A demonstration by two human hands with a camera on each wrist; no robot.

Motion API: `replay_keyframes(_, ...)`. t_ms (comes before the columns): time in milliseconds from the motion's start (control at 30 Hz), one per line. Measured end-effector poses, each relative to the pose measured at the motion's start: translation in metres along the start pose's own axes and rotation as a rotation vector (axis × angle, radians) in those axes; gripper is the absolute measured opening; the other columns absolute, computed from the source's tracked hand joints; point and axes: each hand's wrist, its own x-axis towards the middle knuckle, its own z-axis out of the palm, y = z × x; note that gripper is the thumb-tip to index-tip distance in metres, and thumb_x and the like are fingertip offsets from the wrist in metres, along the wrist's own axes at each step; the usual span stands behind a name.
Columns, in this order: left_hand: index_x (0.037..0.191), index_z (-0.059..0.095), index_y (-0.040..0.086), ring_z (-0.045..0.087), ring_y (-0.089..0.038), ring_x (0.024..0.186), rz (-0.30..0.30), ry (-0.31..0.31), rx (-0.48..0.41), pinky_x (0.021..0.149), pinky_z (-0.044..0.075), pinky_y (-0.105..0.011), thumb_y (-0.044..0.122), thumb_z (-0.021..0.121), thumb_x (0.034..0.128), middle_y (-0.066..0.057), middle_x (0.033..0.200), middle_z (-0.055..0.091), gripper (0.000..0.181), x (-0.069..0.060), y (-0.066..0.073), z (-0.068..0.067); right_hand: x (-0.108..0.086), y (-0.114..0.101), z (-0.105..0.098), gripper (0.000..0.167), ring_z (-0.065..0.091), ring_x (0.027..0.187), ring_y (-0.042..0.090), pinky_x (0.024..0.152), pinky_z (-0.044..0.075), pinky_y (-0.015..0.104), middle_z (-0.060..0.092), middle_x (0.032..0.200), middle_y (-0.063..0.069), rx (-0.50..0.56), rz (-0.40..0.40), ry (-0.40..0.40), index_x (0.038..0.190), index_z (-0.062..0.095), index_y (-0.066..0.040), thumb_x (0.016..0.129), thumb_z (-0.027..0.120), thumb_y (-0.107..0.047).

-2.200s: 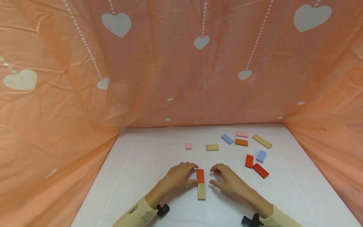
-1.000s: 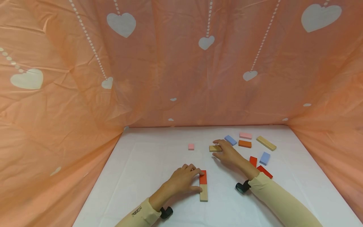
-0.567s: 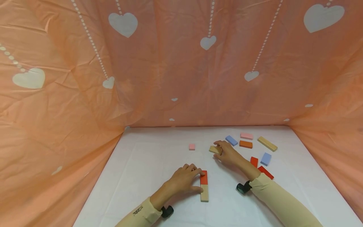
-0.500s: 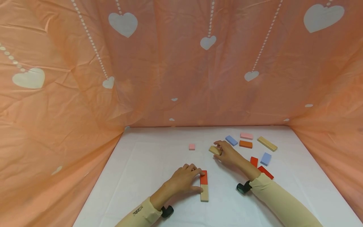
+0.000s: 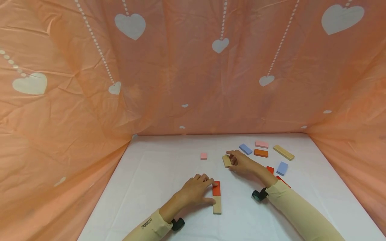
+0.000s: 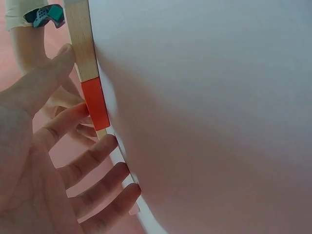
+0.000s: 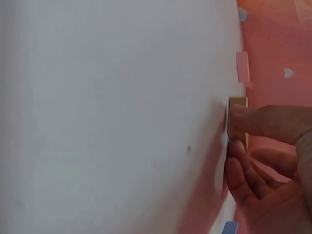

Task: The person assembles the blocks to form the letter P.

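Note:
A red block (image 5: 216,188) and a tan block (image 5: 217,205) lie end to end in one line on the white table. My left hand (image 5: 195,190) is at their left side, thumb by the tan block (image 6: 82,44) and index finger on the red block (image 6: 96,103), the other fingers spread. Farther back, my right hand (image 5: 241,163) holds another tan block (image 5: 227,161) between thumb and fingers, turned at an angle. In the right wrist view the thumb lies on that tan block (image 7: 237,131), and fingers curl at its end.
A small pink block (image 5: 203,156) sits behind my left hand. Toward the right back are blue (image 5: 245,149), pink (image 5: 261,144), orange (image 5: 260,153) and long tan (image 5: 283,152) blocks. Another blue block (image 5: 282,168) and two red ones, partly behind my right arm, lie nearer.
My right hand has moved from beside the red block to the farther tan block, gripped it and turned it from sideways to nearly lengthwise. My left fingers have come onto the near blocks.

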Motion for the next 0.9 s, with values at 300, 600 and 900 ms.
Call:
replay_keyframes(300, 0.136, 0.064, 0.031, 0.058, -0.021, 0.119, 0.001, 0.0, 0.008, 0.094, 0.053, -0.036, 0.059, 0.083, 0.0884, 0.002, 0.13, 0.061, 0.059, -0.001, 0.001, -0.001, 0.007, 0.006, -0.004, 0.058, 0.061, 0.091, 0.018, 0.081, 0.056, 0.028, 0.061, 0.121, 0.019, 0.022, -0.061, -0.02, 0.14, 0.057, 0.011, 0.09, 0.084, -0.001)
replay_keyframes(600, 0.137, 0.064, 0.031, 0.058, -0.022, 0.121, -0.009, -0.007, 0.006, 0.096, 0.053, -0.038, 0.059, 0.083, 0.0887, 0.001, 0.132, 0.061, 0.059, 0.0, 0.002, -0.002, 0.004, 0.005, 0.002, 0.059, 0.058, 0.095, 0.021, 0.084, 0.053, 0.03, 0.062, 0.113, 0.01, 0.066, -0.029, 0.013, 0.134, 0.062, 0.005, 0.087, 0.091, -0.015)
replay_keyframes(900, 0.137, 0.064, 0.034, 0.059, -0.023, 0.122, -0.012, -0.013, -0.004, 0.096, 0.054, -0.04, 0.059, 0.083, 0.0882, 0.002, 0.133, 0.061, 0.058, 0.0, 0.002, -0.002, 0.0, -0.001, 0.013, 0.055, 0.06, 0.098, 0.019, 0.089, 0.054, 0.032, 0.065, 0.113, 0.006, 0.059, -0.058, -0.007, 0.131, 0.066, 0.0, 0.086, 0.092, -0.019)
